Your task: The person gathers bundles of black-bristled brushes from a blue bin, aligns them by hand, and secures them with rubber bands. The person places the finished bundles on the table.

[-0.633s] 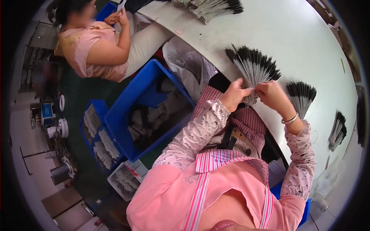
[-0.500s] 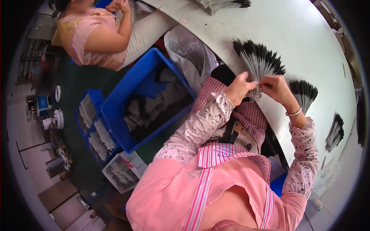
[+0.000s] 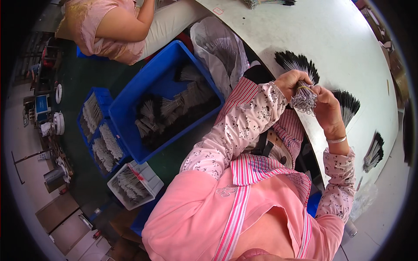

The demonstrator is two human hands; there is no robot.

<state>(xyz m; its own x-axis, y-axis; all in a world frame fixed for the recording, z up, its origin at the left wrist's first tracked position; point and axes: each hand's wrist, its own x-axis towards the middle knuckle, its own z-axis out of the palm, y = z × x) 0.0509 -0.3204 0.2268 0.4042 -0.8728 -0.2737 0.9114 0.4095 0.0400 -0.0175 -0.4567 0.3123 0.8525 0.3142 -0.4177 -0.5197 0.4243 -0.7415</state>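
Above the table's near edge, my left hand (image 3: 292, 82) is closed around a bundle of thin wire brushes (image 3: 304, 102). Their looped wire ends point toward me, and the black bristle tips fan out on the far side. A thin yellowish band seems to cross the wires by my fingers. My right hand (image 3: 328, 108), with a bracelet at its wrist, pinches at the right side of the same bundle; its fingertips are partly hidden. Just beyond the right hand lies a second bundle of brushes (image 3: 347, 104) on the pale table (image 3: 339, 52).
A smaller brush bundle (image 3: 373, 152) lies at the table's right, another (image 3: 270, 3) at the far edge. To my left stand a large blue bin (image 3: 152, 158) of brushes, smaller blue bins (image 3: 90, 138), a grey bin (image 3: 150, 174) and a white sack (image 3: 217, 39). A co-worker (image 3: 117, 30) sits at far left.
The bundle has tilted so its looped ends face me more. My left hand has shifted right and up around it, and the right hand has moved slightly right and down.
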